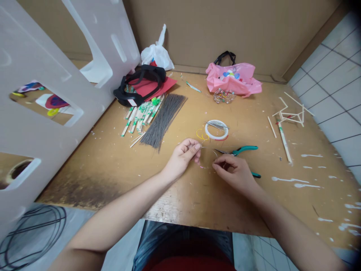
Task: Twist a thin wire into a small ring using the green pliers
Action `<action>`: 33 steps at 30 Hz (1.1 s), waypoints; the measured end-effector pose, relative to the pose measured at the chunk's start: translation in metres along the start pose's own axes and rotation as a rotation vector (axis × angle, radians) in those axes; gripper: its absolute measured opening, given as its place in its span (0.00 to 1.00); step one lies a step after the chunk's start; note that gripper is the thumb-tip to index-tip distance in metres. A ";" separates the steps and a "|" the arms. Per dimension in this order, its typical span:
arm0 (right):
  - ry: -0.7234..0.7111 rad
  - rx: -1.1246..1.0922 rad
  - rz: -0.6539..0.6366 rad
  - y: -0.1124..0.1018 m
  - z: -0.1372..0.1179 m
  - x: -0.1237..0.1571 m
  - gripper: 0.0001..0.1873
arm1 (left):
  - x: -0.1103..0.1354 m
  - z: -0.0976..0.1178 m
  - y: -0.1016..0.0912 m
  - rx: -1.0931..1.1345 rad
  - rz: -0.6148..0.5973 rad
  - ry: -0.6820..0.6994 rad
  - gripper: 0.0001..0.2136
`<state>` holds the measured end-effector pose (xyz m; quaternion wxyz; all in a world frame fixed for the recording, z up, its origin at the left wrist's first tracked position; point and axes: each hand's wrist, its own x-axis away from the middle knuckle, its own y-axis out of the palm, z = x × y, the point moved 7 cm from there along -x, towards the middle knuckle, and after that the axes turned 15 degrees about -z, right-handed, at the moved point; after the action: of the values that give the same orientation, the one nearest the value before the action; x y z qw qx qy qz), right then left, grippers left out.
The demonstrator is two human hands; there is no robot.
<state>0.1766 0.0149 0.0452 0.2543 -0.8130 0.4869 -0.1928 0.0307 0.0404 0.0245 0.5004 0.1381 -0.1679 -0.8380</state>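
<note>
Both my hands rest on a worn wooden board (113,165). My left hand (183,154) is closed in a pinch on a thin wire (208,148) that curves between the hands. My right hand (235,171) is closed too, fingers pinched on the other end of that wire, beside small pink bits on the board. Teal-handled pliers (242,150) lie just behind my right hand, partly hidden by it. A white tape ring (216,130) with thin wires across it lies beyond the hands, with yellow wire loops (201,134) next to it.
A bundle of dark thin wires (163,120) and wrapped chopsticks (139,116) lie at the left. A black strap on red paper (141,88), a white bag (156,52) and a pink bag (234,79) sit farther back. A stick frame (290,113) lies right. White plastic furniture (42,98) stands left.
</note>
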 end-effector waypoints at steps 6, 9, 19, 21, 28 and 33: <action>0.059 -0.172 0.112 -0.011 0.011 0.004 0.08 | 0.001 -0.004 0.008 -0.067 -0.061 -0.065 0.10; 0.085 -0.301 0.094 -0.006 0.015 0.003 0.10 | 0.001 -0.008 0.013 -0.074 -0.094 -0.095 0.11; 0.158 -0.468 -0.096 0.002 0.015 -0.002 0.15 | 0.002 -0.017 0.018 -0.040 -0.146 -0.146 0.13; 0.138 -0.480 -0.113 0.001 0.014 -0.002 0.16 | 0.001 -0.017 0.015 -0.028 -0.126 -0.147 0.13; 0.145 -0.434 -0.080 -0.005 0.017 -0.001 0.15 | 0.000 -0.019 0.011 0.052 -0.105 -0.161 0.11; 0.186 -0.410 -0.073 -0.008 0.016 0.000 0.15 | 0.000 -0.014 0.010 0.027 -0.095 -0.152 0.11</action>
<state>0.1908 0.0211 0.0372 0.0304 -0.8435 0.5076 -0.1730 0.0437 0.0339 0.0163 0.4442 0.0888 -0.2100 -0.8664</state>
